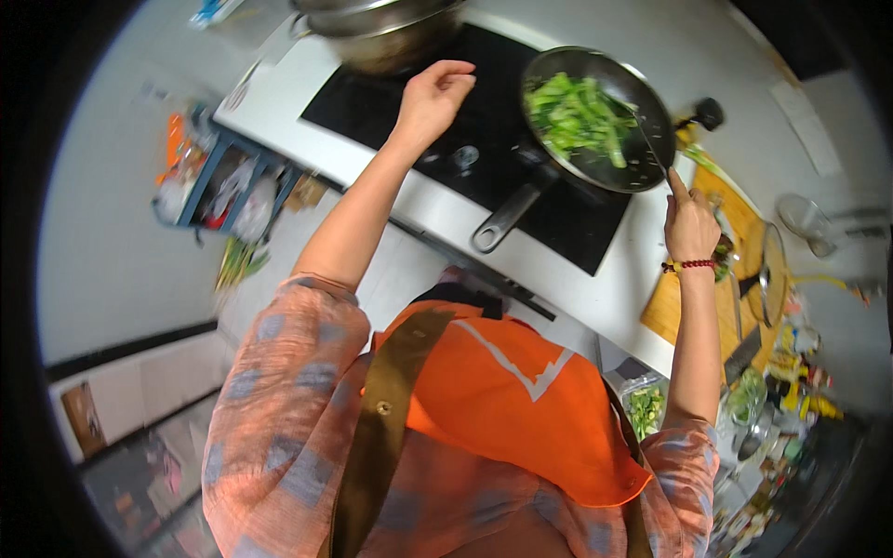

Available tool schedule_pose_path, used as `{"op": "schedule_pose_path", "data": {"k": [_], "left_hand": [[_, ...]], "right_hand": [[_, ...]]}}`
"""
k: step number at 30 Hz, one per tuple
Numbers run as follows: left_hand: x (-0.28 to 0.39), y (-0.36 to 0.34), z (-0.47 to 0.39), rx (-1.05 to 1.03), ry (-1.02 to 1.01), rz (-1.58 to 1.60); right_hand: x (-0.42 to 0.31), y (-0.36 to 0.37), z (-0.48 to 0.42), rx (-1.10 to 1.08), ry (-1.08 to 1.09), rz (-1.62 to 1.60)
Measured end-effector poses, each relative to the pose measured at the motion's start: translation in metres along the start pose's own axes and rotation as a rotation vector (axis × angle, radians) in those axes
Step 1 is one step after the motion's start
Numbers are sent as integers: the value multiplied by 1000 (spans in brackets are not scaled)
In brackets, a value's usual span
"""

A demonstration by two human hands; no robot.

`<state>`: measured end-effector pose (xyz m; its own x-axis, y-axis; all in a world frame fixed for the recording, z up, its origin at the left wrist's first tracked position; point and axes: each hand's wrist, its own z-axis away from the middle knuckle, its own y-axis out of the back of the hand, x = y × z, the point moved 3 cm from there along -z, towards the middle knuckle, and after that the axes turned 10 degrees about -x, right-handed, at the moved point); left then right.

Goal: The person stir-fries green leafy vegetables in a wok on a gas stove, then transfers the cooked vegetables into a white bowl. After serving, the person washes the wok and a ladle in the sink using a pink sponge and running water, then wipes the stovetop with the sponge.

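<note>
Chopped leafy greens (575, 115) lie in a dark frying pan (603, 174) at the right of a black cooktop (391, 115). My right hand (691, 223), with a red beaded bracelet at the wrist, grips a thin utensil (650, 143) whose far end reaches into the greens; its tip is hidden among them. The pan's handle (513, 213) points towards me, and neither hand touches it. Over the cooktop, left of the pan, my left hand (436, 97) is raised with its fingers curled and thumb near the fingertips. Nothing shows between them.
A large metal pot (391, 42) stands at the cooktop's far left. Right of my right hand are a wooden cutting board (663, 307), a glass lid (771, 275) and a cleaver blade (743, 356). A blue rack (209, 174) with bags stands left of the counter.
</note>
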<state>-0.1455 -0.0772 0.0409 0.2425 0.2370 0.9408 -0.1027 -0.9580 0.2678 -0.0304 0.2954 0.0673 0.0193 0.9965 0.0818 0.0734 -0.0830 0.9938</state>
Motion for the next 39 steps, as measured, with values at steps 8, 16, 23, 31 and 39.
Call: {"op": "schedule_pose_path", "data": {"k": [8,16,23,31,39], "left_hand": [[-180,73,218,591,1001,487],[-287,48,218,274,1225,786],[-295,54,214,172,1001,928],[-274,75,279,194,927,865],[-266,122,398,86,990,883]], "right_hand": [[-32,-7,47,119,9,-506],[-83,-39,182,90,-252,-769],[-230,-47,214,-226,-210,-700],[-360,-70,179,-521,49,-749],[-454,-208,92,-933,-203,-1249]]}}
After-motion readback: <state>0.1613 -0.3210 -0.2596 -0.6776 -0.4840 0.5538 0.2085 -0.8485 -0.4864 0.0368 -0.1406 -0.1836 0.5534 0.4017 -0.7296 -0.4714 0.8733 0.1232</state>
